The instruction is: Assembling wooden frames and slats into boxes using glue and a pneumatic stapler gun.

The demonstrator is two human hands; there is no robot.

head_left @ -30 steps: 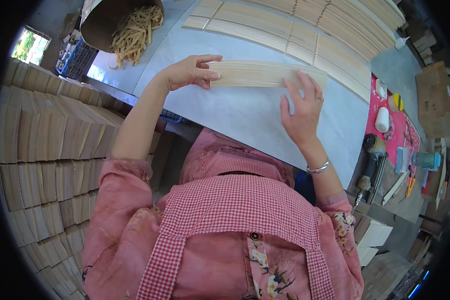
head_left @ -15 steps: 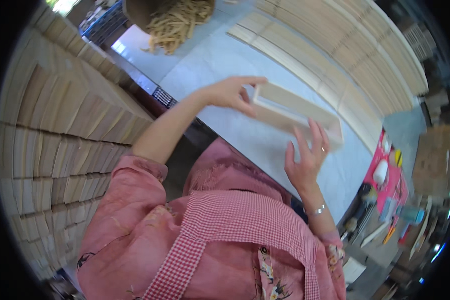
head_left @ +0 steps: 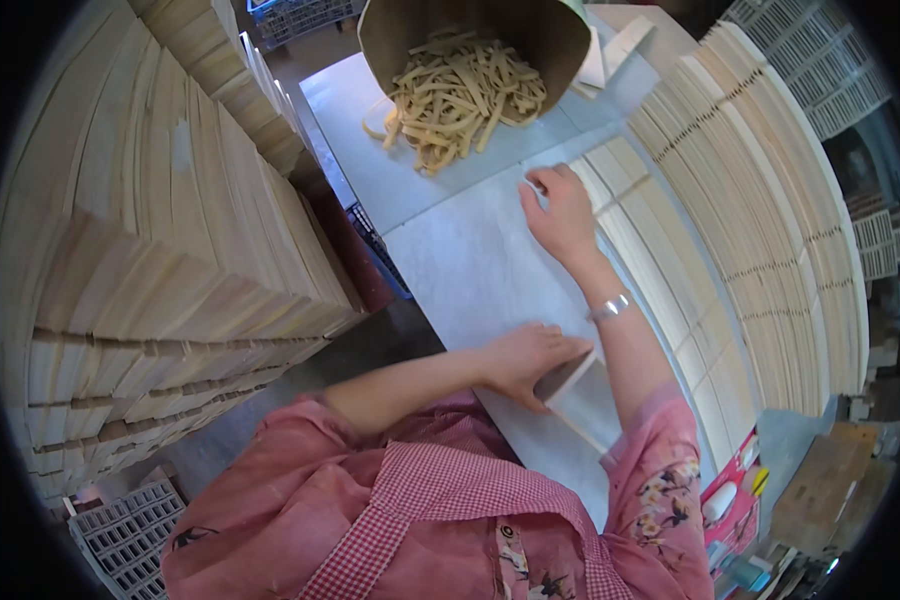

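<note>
Left hand [head_left: 532,362] around wooden frame [head_left: 568,374], right hand [head_left: 562,220], half-curled, now away from it

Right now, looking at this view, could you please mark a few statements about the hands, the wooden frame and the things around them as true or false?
1. The left hand grips a wooden frame. True.
2. The right hand grips the other end of that frame. False: it is away from the frame, farther up the table.
3. Tan strips spill from the mouth of a tipped container. True.
4. The silver bracelet is on the left wrist. False: it is on the right wrist.
5. Stacked wooden pieces stand at the person's left. True.
</note>
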